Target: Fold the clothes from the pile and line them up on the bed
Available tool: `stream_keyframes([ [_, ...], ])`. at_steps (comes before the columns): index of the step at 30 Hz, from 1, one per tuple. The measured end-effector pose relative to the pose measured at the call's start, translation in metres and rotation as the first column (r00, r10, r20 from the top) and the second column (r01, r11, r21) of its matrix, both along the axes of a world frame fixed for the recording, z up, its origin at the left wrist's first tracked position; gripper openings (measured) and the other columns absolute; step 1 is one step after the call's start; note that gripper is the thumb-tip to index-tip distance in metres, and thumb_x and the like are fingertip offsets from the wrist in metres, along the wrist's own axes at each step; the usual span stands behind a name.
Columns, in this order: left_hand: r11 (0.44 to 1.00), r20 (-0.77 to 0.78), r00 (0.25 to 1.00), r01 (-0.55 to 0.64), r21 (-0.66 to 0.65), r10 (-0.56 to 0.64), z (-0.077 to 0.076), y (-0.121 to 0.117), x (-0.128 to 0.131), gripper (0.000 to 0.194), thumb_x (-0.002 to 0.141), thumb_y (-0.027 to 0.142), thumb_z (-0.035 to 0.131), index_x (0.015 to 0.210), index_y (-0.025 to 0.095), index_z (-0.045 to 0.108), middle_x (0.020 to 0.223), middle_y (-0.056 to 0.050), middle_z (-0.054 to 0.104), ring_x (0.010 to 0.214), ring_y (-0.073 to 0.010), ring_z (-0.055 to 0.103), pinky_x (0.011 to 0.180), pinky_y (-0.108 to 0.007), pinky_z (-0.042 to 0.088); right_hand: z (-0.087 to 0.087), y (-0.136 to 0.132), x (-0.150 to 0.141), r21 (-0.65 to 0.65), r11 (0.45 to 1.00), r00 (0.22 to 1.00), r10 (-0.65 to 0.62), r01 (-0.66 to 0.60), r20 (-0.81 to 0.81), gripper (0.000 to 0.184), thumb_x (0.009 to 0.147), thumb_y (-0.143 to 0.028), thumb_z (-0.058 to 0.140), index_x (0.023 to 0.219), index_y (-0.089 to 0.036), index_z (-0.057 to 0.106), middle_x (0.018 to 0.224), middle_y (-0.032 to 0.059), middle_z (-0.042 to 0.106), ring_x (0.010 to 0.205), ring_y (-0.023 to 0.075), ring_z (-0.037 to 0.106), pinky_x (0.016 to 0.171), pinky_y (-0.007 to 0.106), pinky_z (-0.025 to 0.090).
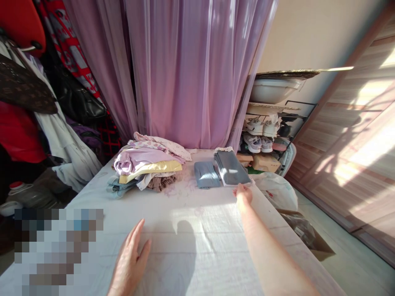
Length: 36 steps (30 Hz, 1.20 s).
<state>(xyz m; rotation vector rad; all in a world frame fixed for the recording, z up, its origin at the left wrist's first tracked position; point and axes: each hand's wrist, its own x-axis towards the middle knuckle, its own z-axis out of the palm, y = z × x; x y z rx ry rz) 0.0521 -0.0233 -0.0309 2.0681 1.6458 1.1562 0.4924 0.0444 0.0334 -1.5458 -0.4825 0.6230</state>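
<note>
My right hand (243,194) reaches forward, its fingers curled closed at the near right corner of a stack of folded dark grey clothes (232,167). White fabric and a lacy white edge show under and behind the dark grey cloth. Just left of that stack lies a smaller folded blue-grey garment (206,174). My left hand (132,257) hovers over the near part of the bed, fingers stretched out and thumb apart, holding nothing. Farther forward on the left sits a loose pile of clothes (148,158) in pink, lilac, yellow, brown and blue.
A pale sheet covers the bed (216,234). Purple curtains (185,74) hang behind it. Bags and clothes hang at left, near a large plastic bottle (31,195). On the right stand a shoe rack (262,129), a cardboard box (317,242) and a wooden wardrobe (348,156).
</note>
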Motion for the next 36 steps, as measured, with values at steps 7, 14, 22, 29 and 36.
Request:
stream_keyframes([
  [7, 1.000, -0.007, 1.000, 0.013, 0.004, -0.013, 0.005, 0.000, 0.006, 0.052, 0.089, 0.034, 0.047, 0.139, 0.020, 0.052, 0.134, -0.013, 0.062, 0.125, -0.0271, 0.059, 0.103, -0.045, 0.052, -0.014, -0.037, -0.037, 0.103, 0.986, 0.991, -0.131, 0.133, -0.028, 0.031, 0.062, -0.040, 0.072, 0.082, -0.025, 0.054, 0.060, -0.0046, 0.062, 0.054, 0.0137, 0.061, 0.052, 0.025, 0.049],
  [14, 1.000, -0.053, 0.999, 0.006, 0.003, -0.006, 0.006, 0.000, 0.010, 0.053, 0.085, 0.027, 0.050, 0.138, 0.021, 0.054, 0.133, -0.012, 0.064, 0.121, -0.0263, 0.061, 0.103, -0.046, 0.051, -0.026, -0.072, -0.065, 0.173, 0.984, 0.999, -0.037, 0.038, -0.008, 0.052, 0.050, -0.057, 0.076, 0.084, -0.021, 0.059, 0.057, -0.0030, 0.062, 0.052, 0.0146, 0.060, 0.049, 0.025, 0.046],
  [22, 0.994, -0.094, 0.996, -0.010, -0.112, 0.000, 0.027, 0.024, 0.003, 0.052, 0.083, 0.027, 0.052, 0.134, 0.019, 0.057, 0.126, -0.011, 0.069, 0.112, -0.0234, 0.066, 0.096, -0.040, 0.054, -0.031, -0.082, -0.076, 0.165, 0.986, 0.999, 0.029, -0.021, -0.046, 0.052, 0.050, -0.057, 0.079, 0.083, -0.021, 0.060, 0.060, -0.0018, 0.064, 0.052, 0.0140, 0.059, 0.048, 0.025, 0.047],
  [29, 0.990, -0.099, 0.995, -0.040, -0.134, 0.027, 0.037, 0.052, 0.003, 0.045, 0.082, 0.023, 0.050, 0.124, 0.021, 0.062, 0.113, -0.007, 0.074, 0.084, -0.0163, 0.070, 0.080, -0.031, 0.057, -0.028, -0.082, -0.072, 0.157, 0.988, 0.995, 0.016, -0.001, -0.094, 0.051, 0.050, -0.053, 0.082, 0.085, -0.021, 0.062, 0.062, -0.0019, 0.065, 0.053, 0.0136, 0.060, 0.049, 0.024, 0.048],
  [36, 0.953, -0.247, 0.939, -0.276, -0.127, 0.239, 0.119, 0.137, -0.015, 0.049, 0.091, 0.034, 0.045, 0.138, 0.025, 0.054, 0.137, -0.008, 0.060, 0.117, -0.0230, 0.060, 0.098, -0.034, 0.048, -0.030, -0.078, -0.069, 0.138, 0.990, 0.997, 0.031, -0.020, -0.077, 0.051, 0.053, -0.055, 0.079, 0.086, -0.020, 0.062, 0.063, -0.0008, 0.066, 0.055, 0.0148, 0.062, 0.051, 0.025, 0.050],
])
